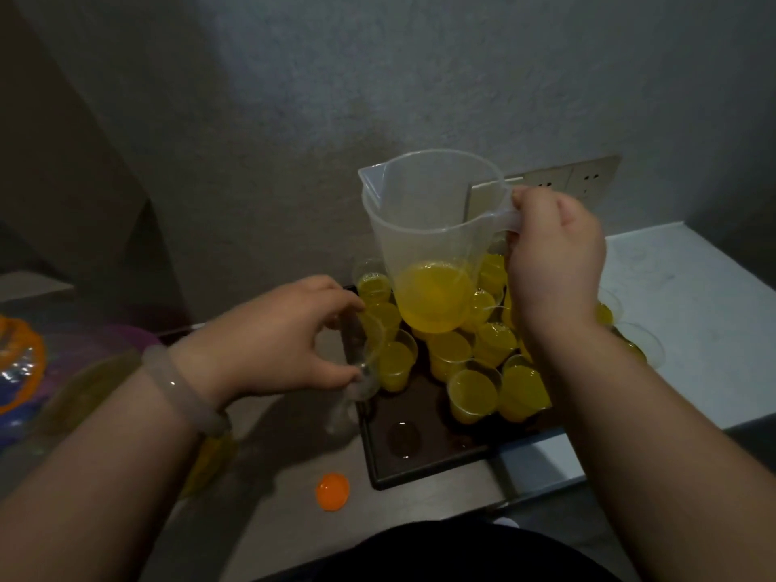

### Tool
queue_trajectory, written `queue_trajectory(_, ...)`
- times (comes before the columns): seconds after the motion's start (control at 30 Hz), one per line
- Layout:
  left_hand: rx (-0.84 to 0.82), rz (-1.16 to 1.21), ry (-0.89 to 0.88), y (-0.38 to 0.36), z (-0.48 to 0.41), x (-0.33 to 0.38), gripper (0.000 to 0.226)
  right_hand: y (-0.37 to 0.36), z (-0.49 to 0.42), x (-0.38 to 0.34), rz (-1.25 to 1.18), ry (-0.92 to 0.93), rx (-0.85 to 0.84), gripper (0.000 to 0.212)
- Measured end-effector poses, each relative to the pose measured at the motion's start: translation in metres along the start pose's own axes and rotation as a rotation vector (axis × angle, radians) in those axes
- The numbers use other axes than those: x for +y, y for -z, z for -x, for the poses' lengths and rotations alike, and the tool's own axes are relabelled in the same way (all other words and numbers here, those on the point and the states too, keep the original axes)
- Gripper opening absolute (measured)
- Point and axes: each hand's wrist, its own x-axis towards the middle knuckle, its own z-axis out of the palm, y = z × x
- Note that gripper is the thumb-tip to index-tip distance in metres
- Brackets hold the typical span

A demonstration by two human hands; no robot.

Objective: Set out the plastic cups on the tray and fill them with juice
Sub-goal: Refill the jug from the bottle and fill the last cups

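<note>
The right hand (554,262) grips the jug (432,228) by its handle, low over the crowded full cups (470,392) on the tray (420,464), so its base could topple one. The left hand (285,333) has its fingers round an empty cup (369,354) at the tray's left edge, where a hasty pour might spill onto the bench (294,476).

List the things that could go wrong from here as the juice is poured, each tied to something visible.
1. The right hand holds the jug directly over closely packed filled cups; a dip or drip could topple or overfill them.
2. The left hand grips a clear cup at the left edge of the tray, where it could tip off.
3. A wall socket sits just behind the jug; splashes might reach it.
</note>
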Motion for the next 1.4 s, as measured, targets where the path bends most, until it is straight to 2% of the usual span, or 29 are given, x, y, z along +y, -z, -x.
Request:
queue_trajectory(0.2, 0.094, 0.013, 0.149, 0.008, -0.009, -0.014, 0.071, -0.003, -0.004, -0.01, 0.001, 0.019, -0.037, 0.038)
queue_trajectory(0.4, 0.117, -0.022, 0.237, 0.002, -0.019, -0.026, 0.078, -0.012, -0.011, -0.022, 0.151, 0.115, -0.156, 0.035)
queue_trajectory(0.53, 0.151, 0.008, 0.263, 0.0, -0.019, -0.03, 0.081, -0.017, -0.019, -0.03, 0.306, 0.19, -0.24, 0.04)
queue_trajectory(0.8, 0.138, -0.103, 0.273, -0.004, -0.018, -0.026, 0.079, -0.031, -0.015, -0.053, 0.654, 0.348, -0.402, 0.041)
queue_trajectory(1.07, 0.123, -0.13, 0.29, -0.006, -0.018, -0.019, 0.069, -0.047, -0.011, -0.065, 0.784, 0.487, -0.504, 0.041)
queue_trajectory(1.4, 0.115, -0.13, 0.325, -0.008, -0.01, -0.022, 0.07, -0.059, -0.003, -0.07, 0.88, 0.59, -0.565, 0.039)
